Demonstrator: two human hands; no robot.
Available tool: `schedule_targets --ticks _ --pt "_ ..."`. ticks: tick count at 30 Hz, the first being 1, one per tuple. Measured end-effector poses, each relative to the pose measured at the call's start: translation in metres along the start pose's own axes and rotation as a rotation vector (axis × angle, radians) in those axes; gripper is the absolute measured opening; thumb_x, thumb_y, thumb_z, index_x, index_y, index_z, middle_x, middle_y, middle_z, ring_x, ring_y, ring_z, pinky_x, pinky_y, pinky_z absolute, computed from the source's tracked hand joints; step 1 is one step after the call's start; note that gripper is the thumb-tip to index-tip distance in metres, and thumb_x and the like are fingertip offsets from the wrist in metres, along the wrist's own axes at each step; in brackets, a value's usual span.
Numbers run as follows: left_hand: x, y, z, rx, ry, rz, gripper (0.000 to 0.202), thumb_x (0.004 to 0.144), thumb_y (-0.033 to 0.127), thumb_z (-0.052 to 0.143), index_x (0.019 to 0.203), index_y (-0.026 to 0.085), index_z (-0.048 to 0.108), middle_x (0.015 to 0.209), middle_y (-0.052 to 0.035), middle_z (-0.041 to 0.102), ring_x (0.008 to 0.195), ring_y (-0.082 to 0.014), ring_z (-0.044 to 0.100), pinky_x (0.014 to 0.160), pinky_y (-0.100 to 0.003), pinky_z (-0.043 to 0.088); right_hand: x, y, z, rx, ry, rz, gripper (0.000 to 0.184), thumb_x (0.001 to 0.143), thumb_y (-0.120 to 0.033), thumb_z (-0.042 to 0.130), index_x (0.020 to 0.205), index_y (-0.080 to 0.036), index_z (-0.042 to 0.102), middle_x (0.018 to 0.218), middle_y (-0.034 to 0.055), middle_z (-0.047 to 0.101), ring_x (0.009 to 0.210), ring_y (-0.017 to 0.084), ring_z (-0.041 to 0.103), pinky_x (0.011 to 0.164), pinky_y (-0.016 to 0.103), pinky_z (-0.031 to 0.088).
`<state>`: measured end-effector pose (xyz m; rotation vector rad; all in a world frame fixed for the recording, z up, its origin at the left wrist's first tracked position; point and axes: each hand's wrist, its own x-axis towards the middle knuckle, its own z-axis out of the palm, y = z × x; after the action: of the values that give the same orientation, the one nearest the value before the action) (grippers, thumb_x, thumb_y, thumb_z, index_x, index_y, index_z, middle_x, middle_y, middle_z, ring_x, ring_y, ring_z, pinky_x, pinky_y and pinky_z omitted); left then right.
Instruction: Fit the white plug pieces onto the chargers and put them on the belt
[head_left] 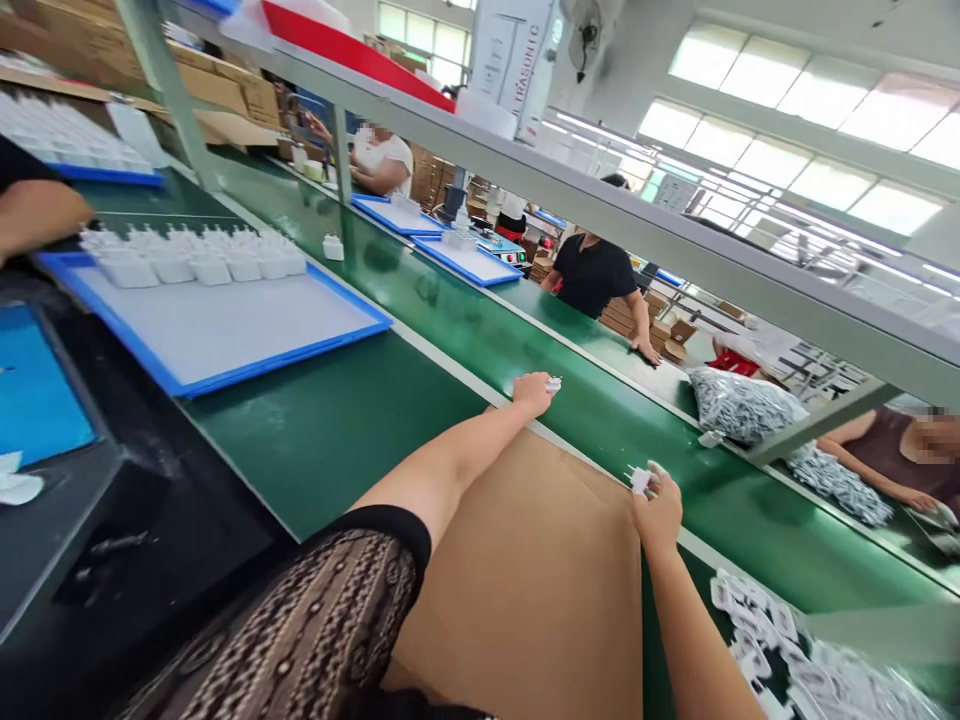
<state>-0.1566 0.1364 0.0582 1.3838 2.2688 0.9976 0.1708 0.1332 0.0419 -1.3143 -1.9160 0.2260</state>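
Stretched out over the green conveyor belt (442,345), my left hand (531,393) is closed on a small white plug adapter (553,385), its pins pointing away. My right hand (660,510) is nearer to me at the belt's edge. Between its thumb and fingers is another white plug adapter (640,480) with two pins directed left. Below both arms lies a brown cardboard sheet (540,560). Loose white plastic parts (757,620) are heaped to the right of my right forearm.
A blue-rimmed tray (285,375) at left holds rows of white adapters (202,255). One adapter (333,246) stands on the belt. A bag of grey parts (742,405) lies across it. A metal shelf beam (637,215) crosses overhead. Several people sit around the line.
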Motion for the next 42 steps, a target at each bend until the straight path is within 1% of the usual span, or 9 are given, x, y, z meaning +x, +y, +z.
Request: schedule_targets --ticks 6,11,14,17,19,22,26,31,42 --pt "0.007 -0.017 -0.012 -0.032 0.063 -0.103 0.042 0.091 0.029 0.076 0.129 0.020 0.063 0.140 -0.0135 0.060 0.136 -0.0333 0.052 0.114 -0.056 0.042 -0.075 -0.038 -0.014 0.442 -0.189 0.243 0.045 0.069 -0.037 0.075 0.111 -0.020 0.072 0.113 0.0090 0.067 0.093 0.024 0.074 0.089 0.037 0.060" --pt "-0.028 0.010 -0.018 -0.148 0.186 -0.025 0.064 0.089 0.019 0.071 0.148 0.019 0.047 0.162 -0.0176 0.037 0.157 -0.0369 0.016 0.126 -0.057 0.017 -0.114 -0.059 -0.013 0.699 -0.295 0.450 0.045 0.061 -0.041 0.088 0.098 -0.020 0.071 0.099 0.0072 0.077 0.090 0.025 0.073 0.072 0.031 0.058" --pt "-0.075 0.034 -0.007 -0.241 0.108 0.150 0.049 0.091 0.028 0.069 0.138 0.021 0.057 0.154 -0.0136 0.049 0.150 -0.0316 0.035 0.124 -0.048 0.028 -0.122 -0.056 -0.007 0.760 -0.262 0.481 0.041 0.063 -0.040 0.086 0.099 -0.022 0.074 0.098 0.0056 0.078 0.087 0.024 0.073 0.068 0.030 0.056" --pt "-0.136 0.047 0.022 -0.343 -0.096 0.305 0.032 0.090 0.040 0.072 0.116 0.021 0.071 0.124 -0.0097 0.070 0.117 -0.0250 0.063 0.102 -0.036 0.051 -0.126 -0.049 -0.003 0.882 -0.154 0.498 0.037 0.066 -0.038 0.083 0.099 -0.023 0.074 0.097 0.0042 0.078 0.089 0.023 0.072 0.077 0.033 0.058" --pt "-0.175 0.049 0.044 -0.402 -0.212 0.359 0.038 0.088 0.048 0.074 0.114 0.019 0.072 0.111 -0.0089 0.072 0.096 -0.0209 0.069 0.085 -0.032 0.057 -0.125 -0.046 -0.003 0.985 -0.088 0.534 0.037 0.065 -0.037 0.082 0.098 -0.023 0.073 0.095 0.0040 0.077 0.087 0.023 0.072 0.079 0.035 0.059" --pt "-0.211 0.044 0.071 -0.732 -0.393 0.390 0.050 0.085 0.055 0.075 0.119 0.019 0.068 0.103 -0.0071 0.070 0.088 -0.0187 0.068 0.082 -0.032 0.056 -0.123 -0.044 -0.007 1.136 -0.052 0.574 0.037 0.063 -0.037 0.081 0.096 -0.022 0.071 0.097 0.0054 0.077 0.090 0.026 0.073 0.078 0.039 0.061" --pt "-0.216 0.040 0.084 -0.957 -0.507 0.354 0.056 0.080 0.060 0.079 0.116 0.020 0.064 0.088 -0.0014 0.066 0.082 -0.0172 0.067 0.081 -0.033 0.054 -0.122 -0.046 -0.012 1.217 -0.072 0.616 0.035 0.061 -0.030 0.079 0.094 -0.021 0.070 0.100 0.0065 0.077 0.092 0.027 0.073 0.079 0.039 0.061" --pt "-0.209 0.039 0.080 -1.095 -0.652 0.292 0.054 0.081 0.059 0.080 0.112 0.019 0.061 0.087 -0.0010 0.068 0.078 -0.0159 0.068 0.081 -0.033 0.054 -0.125 -0.048 -0.014 1.214 -0.075 0.614 0.030 0.065 -0.029 0.077 0.093 -0.020 0.070 0.088 0.0027 0.073 0.078 0.019 0.068 0.075 0.033 0.057" --pt "-0.210 0.037 0.069 -0.989 -0.532 0.207 0.040 0.082 0.056 0.075 0.087 0.019 0.060 0.081 0.0003 0.063 0.076 -0.0146 0.060 0.075 -0.029 0.049 -0.129 -0.054 -0.012 1.009 -0.017 0.553 0.027 0.075 -0.035 0.072 0.097 -0.019 0.069 0.089 0.0030 0.071 0.076 0.017 0.061 0.076 0.033 0.052"
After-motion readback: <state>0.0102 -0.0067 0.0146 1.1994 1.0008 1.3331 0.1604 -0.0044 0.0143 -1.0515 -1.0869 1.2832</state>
